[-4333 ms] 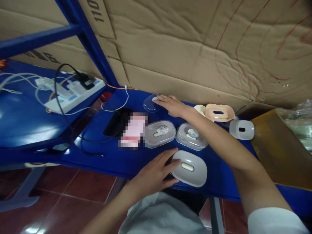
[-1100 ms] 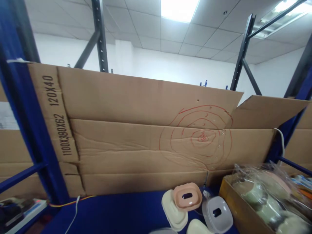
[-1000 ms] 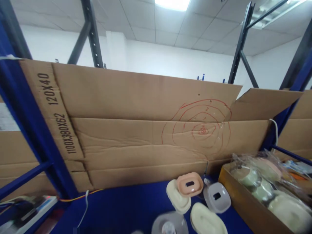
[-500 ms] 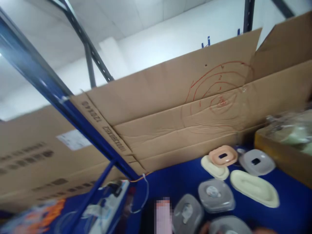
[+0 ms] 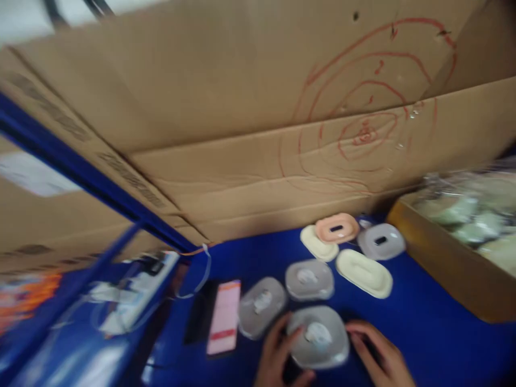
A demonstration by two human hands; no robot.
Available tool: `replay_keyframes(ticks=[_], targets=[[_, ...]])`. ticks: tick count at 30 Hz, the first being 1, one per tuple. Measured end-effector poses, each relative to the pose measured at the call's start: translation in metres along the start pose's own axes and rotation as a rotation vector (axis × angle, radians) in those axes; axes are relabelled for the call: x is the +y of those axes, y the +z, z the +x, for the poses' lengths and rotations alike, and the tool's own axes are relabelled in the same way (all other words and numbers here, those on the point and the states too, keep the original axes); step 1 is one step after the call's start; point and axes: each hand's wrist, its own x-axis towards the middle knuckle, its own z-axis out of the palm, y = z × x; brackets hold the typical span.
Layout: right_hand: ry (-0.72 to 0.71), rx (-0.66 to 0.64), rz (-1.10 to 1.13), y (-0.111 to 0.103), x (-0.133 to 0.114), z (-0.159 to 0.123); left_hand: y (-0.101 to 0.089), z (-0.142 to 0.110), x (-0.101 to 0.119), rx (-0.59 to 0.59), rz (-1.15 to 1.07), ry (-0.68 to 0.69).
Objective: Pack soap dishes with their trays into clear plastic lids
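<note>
Since the earlier frames the right hand (image 5: 377, 352) has come from the back of the table (image 5: 427, 336) to the front dish (image 5: 318, 355), which was bare then and now shows a label (image 5: 318, 334).

Largest is the cardboard (image 5: 226, 107) standing behind the blue table, red rings drawn on it. At the right is a box (image 5: 437, 260) of pale wares (image 5: 481, 226) in clear wrap; at the left, a power strip (image 5: 163, 285) with cords. Between them a phone (image 5: 224, 318) lies screen up. Two grey dishes flank the front dish's far side: the left dish (image 5: 250, 317), just beside the phone, and the middle dish (image 5: 318, 274). All three bear labels and look covered, so I judge that much done, the front one perhaps only just. Farther back sit the peach dish (image 5: 341, 236), the grey back dish (image 5: 389, 246) and two cream trays (image 5: 365, 273); no label or cover can be made out on these four, so they appear untouched.

Smaller are the hands. The left hand (image 5: 282, 352) has its fingers parted around the front dish's left side; the right, fingers bent, is at its right rim. Blur hides whether either pinches it; I cannot tell.
</note>
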Motion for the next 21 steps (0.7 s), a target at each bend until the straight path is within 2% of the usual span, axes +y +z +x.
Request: replay_keyframes(ticks=[1, 3, 6, 10, 13, 17, 21], targets=[[-0.025, -0.023, -0.016, -0.012, -0.009, 0.003, 0.009, -0.005, -0.003, 0.015, -0.029, -0.004], [-0.117, -0.079, -0.095, -0.029, -0.022, 0.015, 0.021, -0.01, -0.01, 0.047, 0.07, 0.049], [-0.262, -0.096, -0.312, -0.056, -0.025, 0.05, 0.026, -0.007, -0.014, 0.092, 0.159, 0.121], [-0.322, -0.076, -0.666, -0.106, 0.003, 0.113, 0.029, 0.006, 0.004, 0.294, 0.275, 0.202], [-0.294, -0.117, -0.902, -0.135, 0.033, 0.16, 0.028, 0.019, 0.019, 0.362, 0.385, 0.294], [-0.314, -0.173, -0.926, -0.143, 0.057, 0.195, 0.021, 0.037, 0.028, 0.361, 0.493, 0.321], [-0.352, -0.168, -0.865, -0.132, 0.056, 0.195, 0.014, 0.05, 0.034, 0.383, 0.573, 0.324]])
